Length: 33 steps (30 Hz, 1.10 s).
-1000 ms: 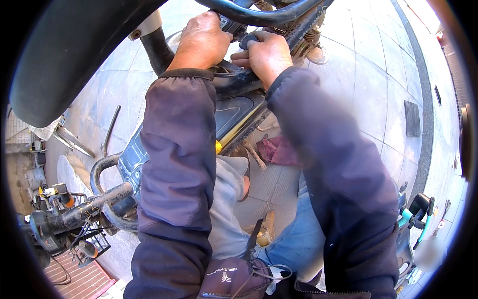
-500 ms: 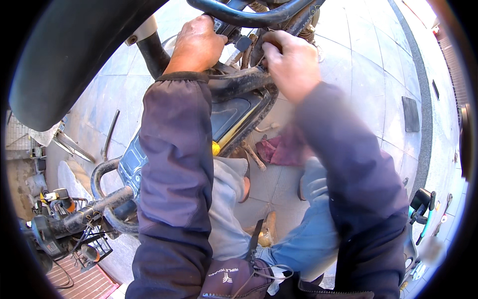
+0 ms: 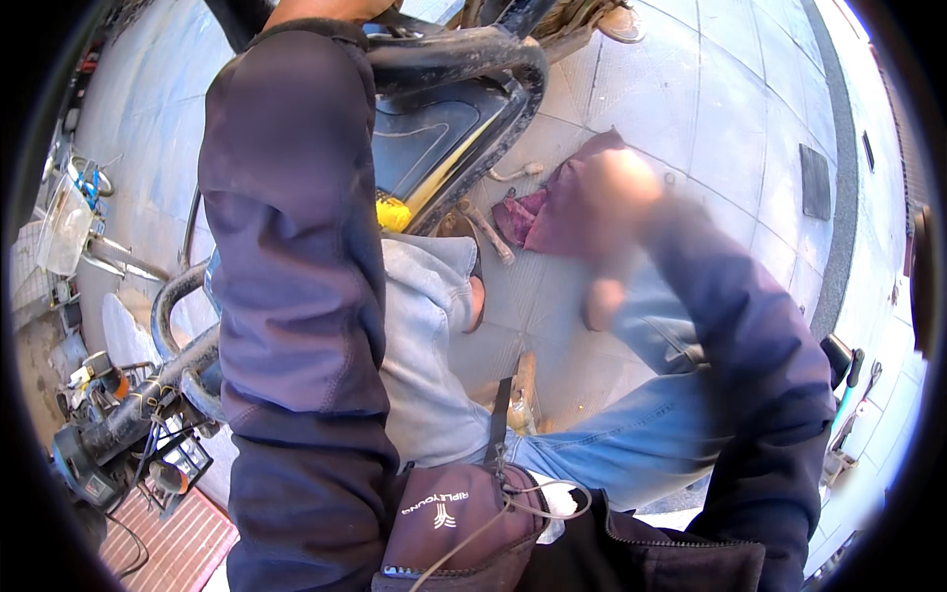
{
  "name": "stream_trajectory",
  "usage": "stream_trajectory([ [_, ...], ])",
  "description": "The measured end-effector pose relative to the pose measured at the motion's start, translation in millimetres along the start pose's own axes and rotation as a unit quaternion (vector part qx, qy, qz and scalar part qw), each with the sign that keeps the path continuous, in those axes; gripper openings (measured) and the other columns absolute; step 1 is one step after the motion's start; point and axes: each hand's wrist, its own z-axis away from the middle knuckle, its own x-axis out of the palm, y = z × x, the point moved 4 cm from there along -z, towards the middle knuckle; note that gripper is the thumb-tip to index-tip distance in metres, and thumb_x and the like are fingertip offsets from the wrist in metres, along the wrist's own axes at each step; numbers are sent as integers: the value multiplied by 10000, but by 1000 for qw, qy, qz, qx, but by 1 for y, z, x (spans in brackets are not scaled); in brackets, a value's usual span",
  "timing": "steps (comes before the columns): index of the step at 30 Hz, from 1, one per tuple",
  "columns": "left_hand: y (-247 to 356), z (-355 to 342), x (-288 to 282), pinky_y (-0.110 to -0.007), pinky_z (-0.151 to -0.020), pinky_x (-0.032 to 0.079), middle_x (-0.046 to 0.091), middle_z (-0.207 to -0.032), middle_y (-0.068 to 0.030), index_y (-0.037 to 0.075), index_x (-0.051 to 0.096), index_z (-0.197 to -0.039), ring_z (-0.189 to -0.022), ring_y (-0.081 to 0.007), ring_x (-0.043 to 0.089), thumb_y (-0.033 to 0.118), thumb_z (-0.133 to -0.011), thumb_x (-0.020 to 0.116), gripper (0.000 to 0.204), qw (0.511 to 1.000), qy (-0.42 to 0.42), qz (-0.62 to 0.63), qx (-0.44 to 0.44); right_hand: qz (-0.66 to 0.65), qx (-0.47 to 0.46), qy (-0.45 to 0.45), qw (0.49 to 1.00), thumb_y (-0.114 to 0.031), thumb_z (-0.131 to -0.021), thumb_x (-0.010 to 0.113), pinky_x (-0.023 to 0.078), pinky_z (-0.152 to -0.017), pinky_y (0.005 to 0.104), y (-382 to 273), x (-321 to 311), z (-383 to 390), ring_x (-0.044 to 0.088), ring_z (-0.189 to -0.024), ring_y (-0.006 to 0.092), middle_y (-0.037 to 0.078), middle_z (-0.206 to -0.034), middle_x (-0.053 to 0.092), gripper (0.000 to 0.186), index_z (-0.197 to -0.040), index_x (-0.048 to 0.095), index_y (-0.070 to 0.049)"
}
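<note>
- Right hand [image 3: 626, 187], badly blurred, is over the dark red cloth [image 3: 552, 212]; whether it is open, closed or touching the cloth, one cannot tell.
- Left hand [image 3: 333, 8] is mostly cut off at the top edge, near the black frame [image 3: 444, 61]; its grip cannot be told.
- Dark red and crumpled, the cloth lies on the pale tiled floor [image 3: 735, 128], to the right of the frame.
- Soft fabric pouch [image 3: 459, 518] at the waist, contents hidden, below a black strap [image 3: 500, 419].
- Curved tubing, scuffed, forms the frame; faded denim trousers [image 3: 424, 306] hang in creases.
</note>
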Motion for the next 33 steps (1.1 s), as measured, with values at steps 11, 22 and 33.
stream_trajectory([
  [11, -7, 4, -3, -355, -793, 475, 659, -957, -208, -80, 614, -1041, -902, -283, 639, 42, -719, 649, 347, 999, -30, 12, -10, -193, -239, 203, 930, -54, -715, 577, 515, -651, 395, -175, -55, 23, 630, -756, 309, 133, -814, 582, 122, -835, 584, -30],
  [22, -10, 10, 1, -429, -909, 445, 608, -1069, -269, -35, 610, -1069, -1061, -402, 560, 165, -732, 684, 399, 991, 42, -126, 25, -207, -218, 302, 905, -127, -769, 563, 516, -669, 406, -227, -83, -68, 630, -787, 310, 191, -931, 609, 166, -850, 667, -27],
  [33, -28, -16, 17, -403, -831, 473, 652, -944, -218, 4, 633, -1080, -913, -370, 632, 200, -743, 689, 394, 984, 8, -159, 78, -303, -231, 349, 856, -187, -827, 524, 510, -689, 421, -224, -57, -81, 622, -821, 352, 203, -864, 634, 219, -889, 662, -28],
])
